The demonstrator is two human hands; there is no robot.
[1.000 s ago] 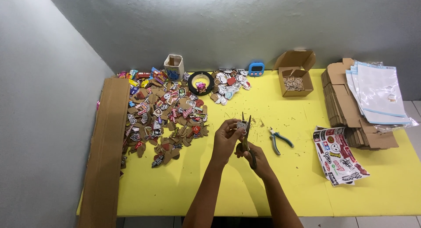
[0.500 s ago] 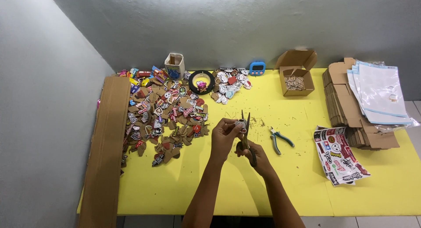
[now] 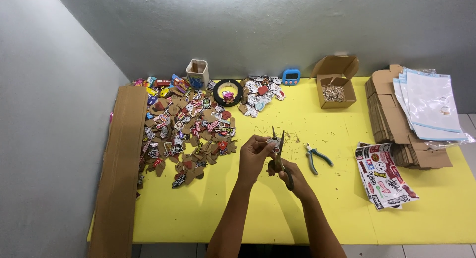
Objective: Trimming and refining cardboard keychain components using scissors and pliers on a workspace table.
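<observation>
Head view: the left hand (image 3: 254,154) is pinching a small sticker-faced cardboard piece (image 3: 273,143) above the middle of the yellow surface (image 3: 258,213), its grip clamped on that piece. The right hand (image 3: 291,176) is working a pair of scissors (image 3: 278,148), its grip clamped on the handles, with the blades standing apart on either side of the piece. Toward the left edge and rear left corner, a large pile of cut-out pieces (image 3: 186,126) is lying spread out, and a smaller pile (image 3: 260,92) is sitting near the rear edge beside a roll of black tape (image 3: 227,92); judging by these, much of the cutting appears done. Near the right edge, several printed sticker sheets (image 3: 384,176) are lying uncut, so work appears to remain. Pliers (image 3: 315,156) are lying just right of the hands, apart from them. An open box of metal rings (image 3: 336,87) is standing at the rear edge, and flat cardboard blanks (image 3: 396,124) are stacked at the right edge.
</observation>
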